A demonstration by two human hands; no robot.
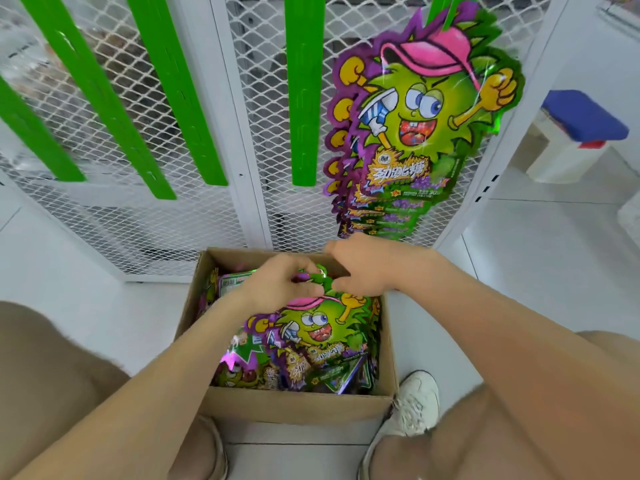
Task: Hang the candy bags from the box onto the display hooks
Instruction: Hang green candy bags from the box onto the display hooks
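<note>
An open cardboard box [298,405] on the floor holds several green and purple candy bags with a cartoon face. My left hand [280,284] and my right hand [363,268] meet over the far end of the box, and both pinch the top edge of the uppermost candy bag [318,332]. Above and to the right, several hung candy bags [415,133] overlap on a green strip [445,8] of the wire display rack.
Bare green hanging strips [304,91] run down the white mesh rack [256,140]. A white bin with a blue lid [575,133] stands at the right. My knees and a white shoe [415,403] flank the box on the white floor.
</note>
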